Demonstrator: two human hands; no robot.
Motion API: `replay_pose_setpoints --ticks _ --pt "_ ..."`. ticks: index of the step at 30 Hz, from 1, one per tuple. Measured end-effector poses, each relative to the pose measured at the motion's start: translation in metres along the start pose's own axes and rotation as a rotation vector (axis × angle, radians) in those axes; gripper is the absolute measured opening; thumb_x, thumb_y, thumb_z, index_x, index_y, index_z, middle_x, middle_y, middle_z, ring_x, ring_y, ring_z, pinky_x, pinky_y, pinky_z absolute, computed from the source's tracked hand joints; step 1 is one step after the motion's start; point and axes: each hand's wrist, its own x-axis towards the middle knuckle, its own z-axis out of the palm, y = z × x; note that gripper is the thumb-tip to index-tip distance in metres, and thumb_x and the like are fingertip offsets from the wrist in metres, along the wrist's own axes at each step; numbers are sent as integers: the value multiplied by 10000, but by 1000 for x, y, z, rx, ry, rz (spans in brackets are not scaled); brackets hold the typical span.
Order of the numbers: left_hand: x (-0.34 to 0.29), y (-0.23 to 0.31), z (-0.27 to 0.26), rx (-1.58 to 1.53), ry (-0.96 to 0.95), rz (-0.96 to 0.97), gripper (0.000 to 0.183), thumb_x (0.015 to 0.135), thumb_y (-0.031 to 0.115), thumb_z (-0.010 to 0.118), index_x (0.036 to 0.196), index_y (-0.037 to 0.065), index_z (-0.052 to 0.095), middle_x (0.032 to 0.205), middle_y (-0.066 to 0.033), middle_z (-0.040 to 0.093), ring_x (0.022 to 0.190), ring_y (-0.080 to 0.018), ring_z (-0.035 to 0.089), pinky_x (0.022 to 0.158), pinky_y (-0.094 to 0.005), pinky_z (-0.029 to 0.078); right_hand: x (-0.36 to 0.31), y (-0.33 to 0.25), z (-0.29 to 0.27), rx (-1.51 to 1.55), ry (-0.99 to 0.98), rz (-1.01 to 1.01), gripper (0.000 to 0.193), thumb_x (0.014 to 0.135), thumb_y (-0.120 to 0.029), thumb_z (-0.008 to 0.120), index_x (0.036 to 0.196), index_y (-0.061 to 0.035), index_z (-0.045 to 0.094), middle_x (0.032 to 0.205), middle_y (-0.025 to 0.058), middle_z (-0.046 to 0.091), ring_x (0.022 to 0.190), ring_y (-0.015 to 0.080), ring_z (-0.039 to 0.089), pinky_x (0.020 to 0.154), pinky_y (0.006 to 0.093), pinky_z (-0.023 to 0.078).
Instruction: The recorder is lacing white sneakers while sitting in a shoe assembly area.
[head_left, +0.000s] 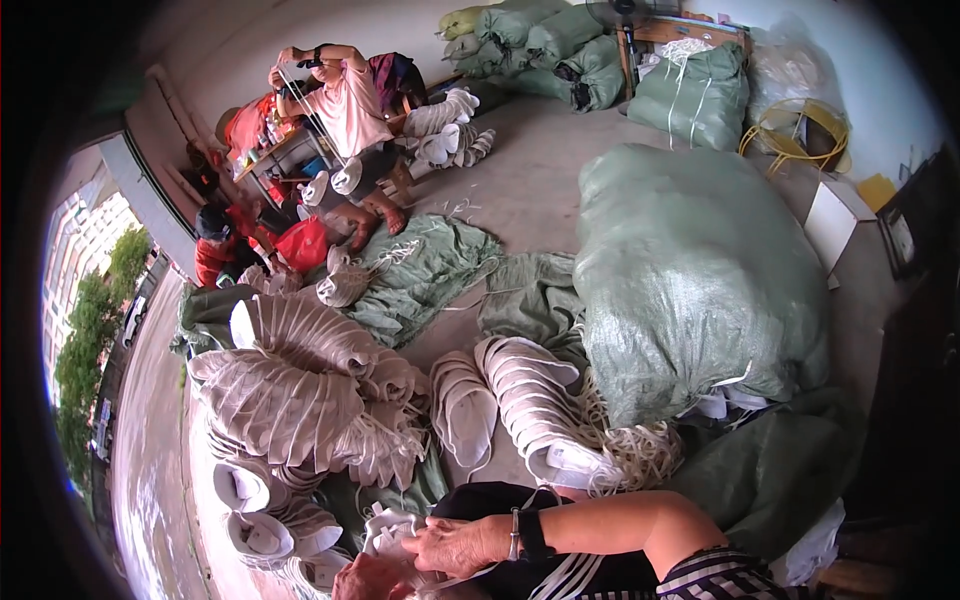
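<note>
Low in the view, my right hand (pixel 460 545) reaches in with its fingers closed on a white shoe upper (pixel 388 528). Beside it, partly cut off by the lower edge, my left hand (pixel 368 580) grips the same upper from the other side. White laces (pixel 570 575) trail across my dark-clothed lap. Just beyond my hands stands a nested row of white shoe uppers (pixel 525 400) with a tangle of laces (pixel 640 455) along its right side. A shorter stack of uppers (pixel 463 408) sits to its left.
Large piles of nested uppers (pixel 290 400) lie at left. A bulging green woven sack (pixel 700 270) fills the right side. Flattened green sacks (pixel 425 275) cover parts of the floor. At the far left sits a co-worker (pixel 345 110) pulling long laces; another person (pixel 215 240) crouches nearby.
</note>
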Motion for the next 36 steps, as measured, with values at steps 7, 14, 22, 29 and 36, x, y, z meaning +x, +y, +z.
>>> replay_pose_setpoints --ticks 7,14,22,29,36 --pt "12 -12 26 -150 45 119 221 825 139 558 1019 134 662 981 -100 633 881 -270 588 769 -374 483 -1 6 13 196 167 -44 125 736 -123 557 788 -29 622 1004 173 488 970 336 524 846 491 397" --pt "14 -35 29 260 145 368 56 817 64 539 801 56 593 699 -34 585 607 -119 520 549 -258 398 -3 4 21 71 231 -53 136 729 -130 553 734 4 576 943 177 510 931 359 551 838 459 438" --pt "-10 -33 55 -785 244 -287 177 948 149 461 880 23 566 799 -51 601 721 -134 582 606 -258 468 -5 -5 30 -114 322 -108 140 713 -131 554 645 -15 518 829 124 510 809 285 600 673 363 485" --pt "18 -7 45 -1278 686 -488 82 864 49 486 799 70 532 718 -29 580 645 -113 514 585 -248 394 -13 -9 31 -238 334 -134 153 700 -176 571 686 -24 563 830 116 514 758 259 588 597 341 458" --pt "41 15 46 -840 386 -566 99 858 86 550 863 -13 550 713 -50 596 693 -97 545 641 -242 450 -25 -10 22 -364 358 -47 125 704 -228 585 671 -109 606 847 36 525 869 201 529 743 355 389"
